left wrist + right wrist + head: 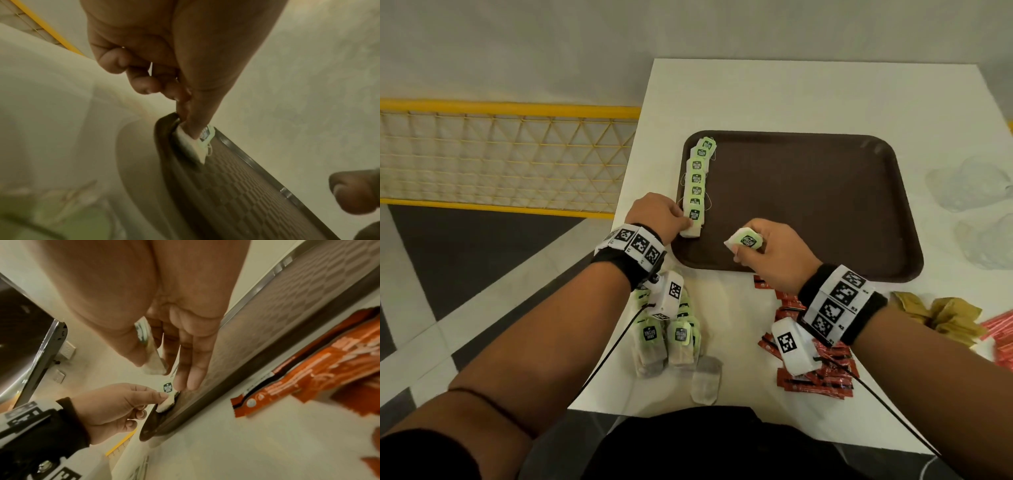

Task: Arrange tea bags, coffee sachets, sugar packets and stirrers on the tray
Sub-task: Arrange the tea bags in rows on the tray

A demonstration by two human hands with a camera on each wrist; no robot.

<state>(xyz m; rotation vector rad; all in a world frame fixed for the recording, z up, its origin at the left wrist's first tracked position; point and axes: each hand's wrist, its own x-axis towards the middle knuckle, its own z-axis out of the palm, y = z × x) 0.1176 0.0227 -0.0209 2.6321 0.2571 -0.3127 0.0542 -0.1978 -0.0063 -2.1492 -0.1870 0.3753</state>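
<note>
A brown tray [825, 205] lies on the white table. A column of several green-tagged tea bags [698, 178] runs down its left side. My left hand [664, 219] pinches the nearest tea bag [692, 226] of that column at the tray's near-left corner; the left wrist view shows thumb and fingers on this tea bag [195, 142]. My right hand [767, 253] holds another tea bag [743, 241] above the tray's near edge; the right wrist view shows that bag [150, 350] between thumb and fingers.
A pile of loose tea bags [671, 339] lies on the table under my left wrist. Red sachets [815, 373] lie under my right wrist, brown packets [941, 318] and more red ones [1000, 332] at the right. Clear plastic bags [969, 185] lie right of the tray. A yellow railing [510, 157] stands left.
</note>
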